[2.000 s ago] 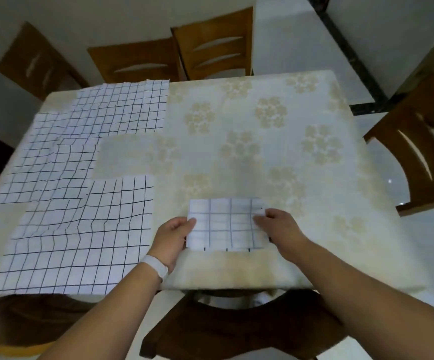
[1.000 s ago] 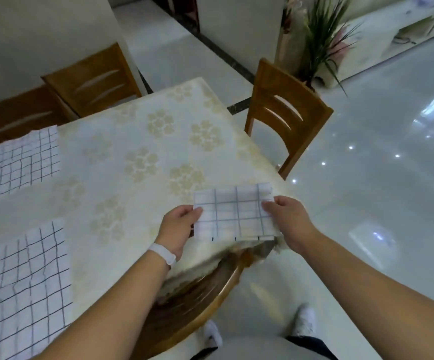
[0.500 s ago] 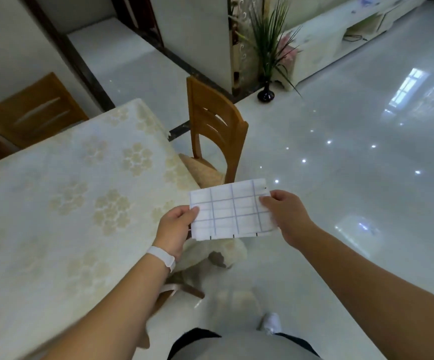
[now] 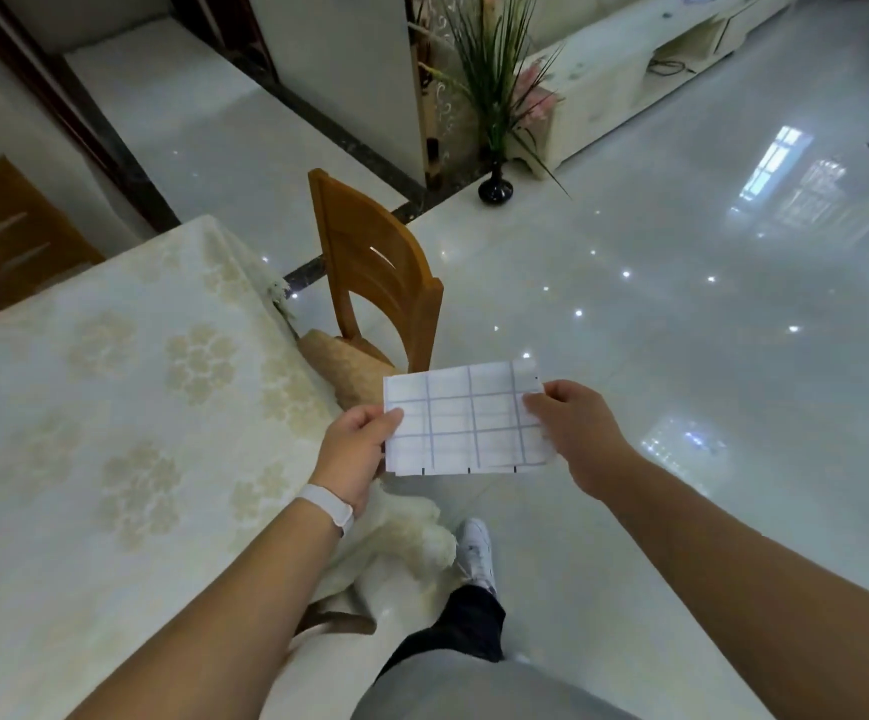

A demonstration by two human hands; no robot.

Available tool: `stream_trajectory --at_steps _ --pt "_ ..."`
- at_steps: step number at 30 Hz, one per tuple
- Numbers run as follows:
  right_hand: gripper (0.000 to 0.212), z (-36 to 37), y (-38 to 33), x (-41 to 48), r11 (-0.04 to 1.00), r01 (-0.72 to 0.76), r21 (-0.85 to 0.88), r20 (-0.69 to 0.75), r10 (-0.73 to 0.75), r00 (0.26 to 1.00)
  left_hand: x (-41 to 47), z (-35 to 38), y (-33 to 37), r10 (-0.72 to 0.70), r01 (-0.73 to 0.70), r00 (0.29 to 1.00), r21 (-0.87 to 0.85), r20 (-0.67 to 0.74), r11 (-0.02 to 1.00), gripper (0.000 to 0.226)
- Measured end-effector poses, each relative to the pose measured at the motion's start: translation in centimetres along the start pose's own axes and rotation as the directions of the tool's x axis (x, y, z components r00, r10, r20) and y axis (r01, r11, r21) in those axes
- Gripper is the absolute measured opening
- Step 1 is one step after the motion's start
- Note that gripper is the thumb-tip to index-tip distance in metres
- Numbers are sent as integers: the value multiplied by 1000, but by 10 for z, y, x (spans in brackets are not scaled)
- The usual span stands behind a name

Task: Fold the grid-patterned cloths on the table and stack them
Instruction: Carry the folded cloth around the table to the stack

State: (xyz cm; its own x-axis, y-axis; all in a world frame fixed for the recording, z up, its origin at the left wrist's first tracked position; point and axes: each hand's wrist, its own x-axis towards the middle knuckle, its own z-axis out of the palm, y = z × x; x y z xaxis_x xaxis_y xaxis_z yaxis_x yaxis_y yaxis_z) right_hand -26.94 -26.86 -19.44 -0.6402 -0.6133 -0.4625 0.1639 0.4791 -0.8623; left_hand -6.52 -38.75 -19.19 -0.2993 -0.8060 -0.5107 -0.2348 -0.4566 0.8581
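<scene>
The folded grid cloth (image 4: 466,418) is no longer on the table (image 4: 84,407), where it lay two seconds ago near the front edge. It is now held flat in the air past the table's right side, over the glossy white floor (image 4: 681,330) and just in front of the wooden chair (image 4: 377,278) pushed in at that side. The left hand (image 4: 357,452), with a white wristband (image 4: 325,506) on its wrist, pinches the cloth's left edge, thumb on top and fingers hidden beneath. The right hand (image 4: 572,433) pinches the right edge in the same way. This two-handed hold matches the one a second and half a second ago, and the cloth keeps its small rectangular folded shape, with the grid lines showing faintly. The view has swung well to the right since two seconds ago. The unfolded grid cloths then spread over the table's left part are out of sight, and only the cream flower-patterned tablecloth shows there. A black vase (image 4: 494,189) of long green leaves stands on the floor beyond the chair. Below the cloth, a white shoe (image 4: 475,550) rests on the floor beside the table's draped corner. It is plainer to see than half a second ago.
</scene>
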Motion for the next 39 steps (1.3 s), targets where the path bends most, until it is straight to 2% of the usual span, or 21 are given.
stream_trajectory --at_steps 10,18,24,31,39 --pt "12 14 -85 126 994 25 -107 -38 -29 999 132 31 71 -34 35 999 -30 19 999 13" --pt "13 34 -145 184 990 61 -130 -47 -67 997 197 33 125 -1 2 1000 -48 17 999 18" --pt "7 48 -171 218 969 118 -219 0 -121 993 227 37 138 27 -30 998 -58 -61 998 14" --pt "10 53 -190 270 962 148 -228 100 -128 987 256 53 153 19 -31 991 -93 -132 995 19" --pt "9 29 -224 365 957 203 -209 252 -148 956 297 111 189 -6 -34 963 -144 -270 989 17"
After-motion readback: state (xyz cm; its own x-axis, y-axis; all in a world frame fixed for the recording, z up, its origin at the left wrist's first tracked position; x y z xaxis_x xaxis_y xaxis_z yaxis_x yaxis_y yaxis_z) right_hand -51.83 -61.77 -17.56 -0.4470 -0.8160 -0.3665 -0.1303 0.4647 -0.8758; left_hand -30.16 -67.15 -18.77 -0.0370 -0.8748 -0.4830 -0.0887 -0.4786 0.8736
